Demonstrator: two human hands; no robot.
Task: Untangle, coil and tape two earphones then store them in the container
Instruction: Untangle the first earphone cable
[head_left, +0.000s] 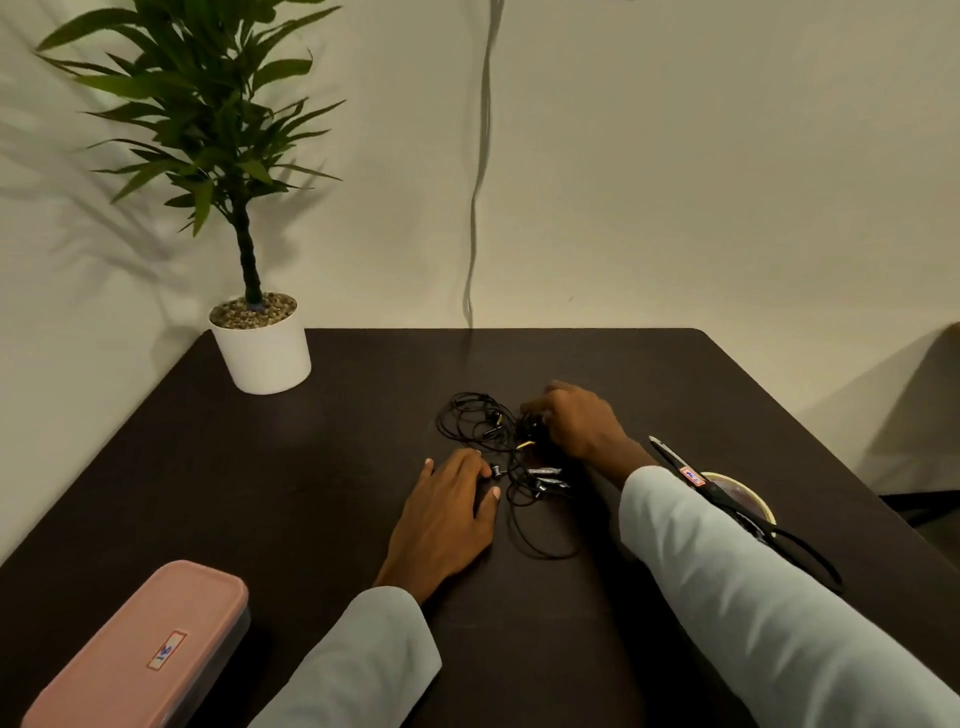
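Note:
A tangle of black earphone cables lies in the middle of the dark table, with loops trailing toward me and small earbuds and plugs among them. My right hand reaches over the right side of the tangle, fingers curled on a knot of cable. My left hand rests flat on the table at the tangle's near left edge, fingertips touching the wires. A pink lidded container sits closed at the near left. A roll of tape lies at the right, partly hidden by my right sleeve.
Black scissors lie across the tape roll at the right. A potted plant in a white pot stands at the table's far left corner. A cable hangs down the wall behind the table.

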